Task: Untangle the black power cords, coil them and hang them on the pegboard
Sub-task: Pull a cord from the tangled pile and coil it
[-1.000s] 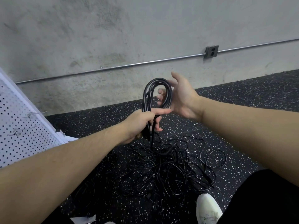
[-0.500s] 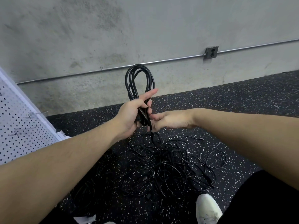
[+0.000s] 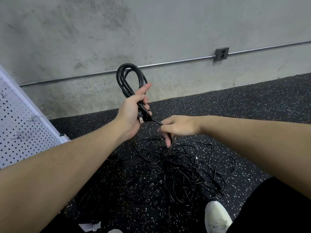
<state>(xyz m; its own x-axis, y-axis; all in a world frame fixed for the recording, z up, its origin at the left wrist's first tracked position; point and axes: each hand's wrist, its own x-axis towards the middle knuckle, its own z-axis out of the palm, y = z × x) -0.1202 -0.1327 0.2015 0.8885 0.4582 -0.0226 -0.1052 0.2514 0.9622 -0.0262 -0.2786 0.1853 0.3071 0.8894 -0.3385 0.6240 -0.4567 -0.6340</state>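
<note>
My left hand grips a coiled black power cord at its lower end, the loops standing up above the fist and the plug's prongs showing below the palm. A tail of that cord runs right to my right hand, which pinches it, with one finger pointing down. Below both hands a tangled pile of black cords lies on the speckled black floor. The white pegboard with metal hooks leans at the left edge.
A grey concrete wall with a conduit pipe and an outlet box runs behind. My white shoe and dark trouser leg sit at the lower right, next to the pile. A scrap of white paper lies at the bottom.
My left hand lifted the coil up and slightly left. My right hand left the loop's top, dropped below and right of the left hand, and now pinches the cord's tail.
</note>
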